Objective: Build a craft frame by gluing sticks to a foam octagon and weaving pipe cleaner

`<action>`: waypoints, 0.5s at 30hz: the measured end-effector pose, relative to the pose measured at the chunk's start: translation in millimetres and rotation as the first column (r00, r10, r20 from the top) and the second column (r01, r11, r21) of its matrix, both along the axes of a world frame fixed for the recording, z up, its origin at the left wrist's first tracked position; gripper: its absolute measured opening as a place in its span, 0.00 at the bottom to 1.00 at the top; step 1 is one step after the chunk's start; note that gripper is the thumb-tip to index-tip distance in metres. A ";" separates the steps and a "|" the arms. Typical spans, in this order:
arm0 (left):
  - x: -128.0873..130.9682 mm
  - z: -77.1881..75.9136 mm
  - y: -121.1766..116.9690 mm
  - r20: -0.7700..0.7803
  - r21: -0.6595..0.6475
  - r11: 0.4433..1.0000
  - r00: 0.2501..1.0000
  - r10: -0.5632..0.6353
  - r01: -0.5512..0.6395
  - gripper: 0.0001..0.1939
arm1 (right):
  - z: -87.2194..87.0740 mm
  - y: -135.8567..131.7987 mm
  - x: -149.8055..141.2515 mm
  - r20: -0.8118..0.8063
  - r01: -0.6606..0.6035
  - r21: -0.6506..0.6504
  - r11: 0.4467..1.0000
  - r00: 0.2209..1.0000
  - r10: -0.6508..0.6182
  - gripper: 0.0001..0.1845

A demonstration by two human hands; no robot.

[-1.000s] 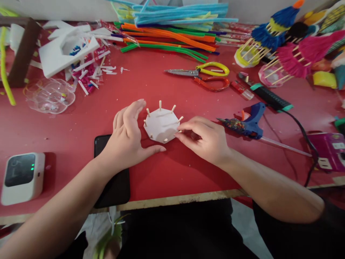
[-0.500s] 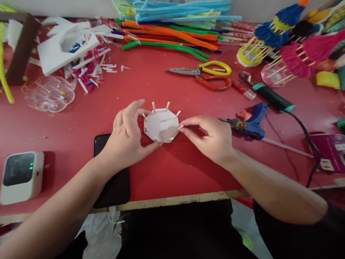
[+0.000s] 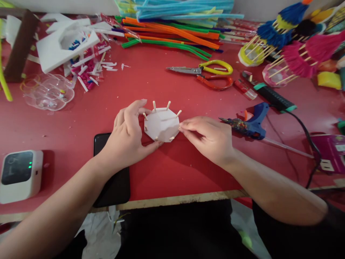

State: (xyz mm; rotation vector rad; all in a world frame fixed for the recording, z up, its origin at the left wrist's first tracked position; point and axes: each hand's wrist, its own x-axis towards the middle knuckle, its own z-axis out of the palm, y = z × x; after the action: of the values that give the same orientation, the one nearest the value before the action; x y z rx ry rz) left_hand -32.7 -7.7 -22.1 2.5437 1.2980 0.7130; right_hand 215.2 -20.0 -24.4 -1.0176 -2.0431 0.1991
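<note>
A white foam octagon [image 3: 161,124] with several short wooden sticks standing out of its rim lies on the red table [image 3: 161,169]. My left hand [image 3: 127,135] grips its left side, thumb under the near edge and fingers curled over the far edge. My right hand [image 3: 208,138] touches its right edge, fingertips pinched together at a stick there.
A blue glue gun [image 3: 249,124] lies right of my hand, its cable running to a pink box [image 3: 330,151]. Scissors [image 3: 207,70], pipe cleaners [image 3: 172,34], foam scraps [image 3: 64,45], a clear tray [image 3: 47,93], a black phone [image 3: 111,169], a white device [image 3: 20,174] and tufted stick crafts [image 3: 291,46] surround the work spot.
The octagon has been turned a little under my hands. My left fingers have curled onto its edge, and my right fingertips have closed on a stick at its right side.
</note>
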 end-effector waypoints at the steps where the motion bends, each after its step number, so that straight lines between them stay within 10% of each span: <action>1: 0.1 0.1 0.1 -0.003 0.000 1.000 1.000 0.000 0.000 0.48 | 0.1 0.2 -0.4 -0.001 -0.003 -0.002 1.000 1.000 0.003 0.09; 15: 0.1 -1.3 0.6 -0.005 -0.021 1.000 1.000 0.016 -0.016 0.48 | -4.1 1.1 -1.9 0.008 -0.003 0.024 1.000 1.000 0.003 0.09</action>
State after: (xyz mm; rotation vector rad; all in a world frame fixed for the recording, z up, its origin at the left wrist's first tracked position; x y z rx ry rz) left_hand -32.7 -7.1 -23.5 2.5231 1.3218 0.6929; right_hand 213.3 -18.9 -28.5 -1.0023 -2.0497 0.1715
